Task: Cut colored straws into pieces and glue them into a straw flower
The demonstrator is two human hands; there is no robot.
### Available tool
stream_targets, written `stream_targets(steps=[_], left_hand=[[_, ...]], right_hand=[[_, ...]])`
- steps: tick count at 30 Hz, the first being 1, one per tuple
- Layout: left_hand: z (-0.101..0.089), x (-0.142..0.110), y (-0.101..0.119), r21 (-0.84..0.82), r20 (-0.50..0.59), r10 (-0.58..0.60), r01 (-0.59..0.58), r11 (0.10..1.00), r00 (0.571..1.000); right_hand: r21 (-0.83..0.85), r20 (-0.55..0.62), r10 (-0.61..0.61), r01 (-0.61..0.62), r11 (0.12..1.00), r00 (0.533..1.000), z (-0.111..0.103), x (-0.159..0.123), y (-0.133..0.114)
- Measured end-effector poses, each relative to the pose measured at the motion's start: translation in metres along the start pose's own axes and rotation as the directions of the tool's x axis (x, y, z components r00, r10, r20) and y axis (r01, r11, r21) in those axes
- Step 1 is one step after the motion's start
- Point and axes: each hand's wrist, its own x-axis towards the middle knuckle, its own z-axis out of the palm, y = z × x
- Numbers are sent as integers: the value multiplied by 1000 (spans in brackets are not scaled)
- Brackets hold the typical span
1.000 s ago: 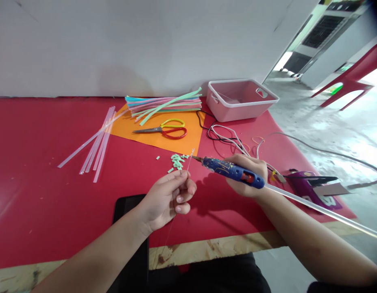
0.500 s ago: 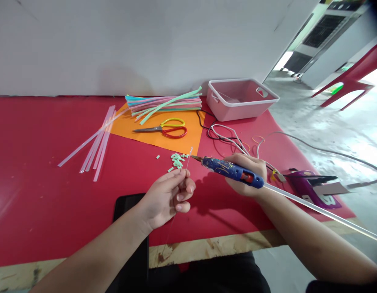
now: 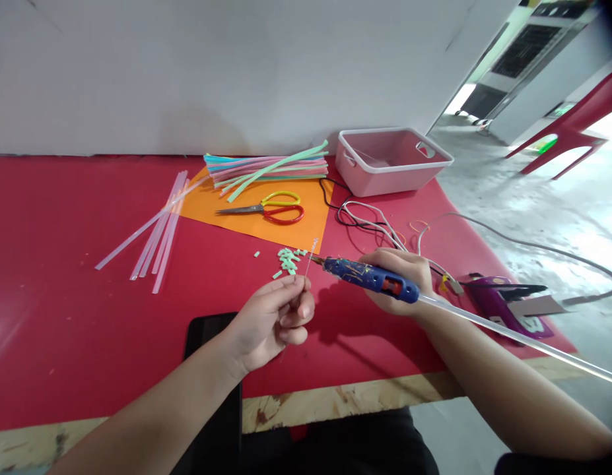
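Note:
My left hand (image 3: 278, 315) is closed in a pinch on a thin clear strand (image 3: 308, 266), which stands up from the fingertips. Small clear blobs (image 3: 314, 244) sit at its upper end; I cannot tell what they are. My right hand (image 3: 405, 274) is wrapped round a blue hot glue gun (image 3: 355, 271) with a long clear glue stick (image 3: 508, 328) running out of its rear. The gun's metal nozzle (image 3: 317, 260) points left, at or against the strand below the blobs. Just behind the left fingertips lie several small pale green pieces (image 3: 288, 260) on the red tabletop.
Scissors (image 3: 280, 207) lie on an orange sheet (image 3: 246, 226), with a bundle of coloured straws (image 3: 266, 168) behind. Pink translucent strips (image 3: 160, 231) are at left. At right are a pink basket (image 3: 385, 181), tangled cords (image 3: 368, 218) and a purple object (image 3: 488, 300). A black tablet-like object (image 3: 214, 330) lies under my left forearm.
The glue gun has shifted slightly left and down, its nozzle closer to the strand's lower part. The strand's upper end has tilted a little to the right. My left hand has barely moved.

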Motion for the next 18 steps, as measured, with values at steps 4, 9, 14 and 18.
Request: stream_targets(steps=[4,9,14,18], left_hand=[[-1,0,2,-63,-18,64,-65,996,998],[-2,3,5,-136,-67,132,-140,981,989],[-1,3,8,-133,-126,245,-261,956,961],[-3,5,7,-112,-148,287,-304,946,946]], right_hand=[[-198,47,86,-75,977,995,-8,2,15],[-463,210,324,-198,864,923,-11,4,40],[-615,281,500,-246,749,819,-2,-1,60],[-689,269,535,-228,688,801,-13,5,41]])
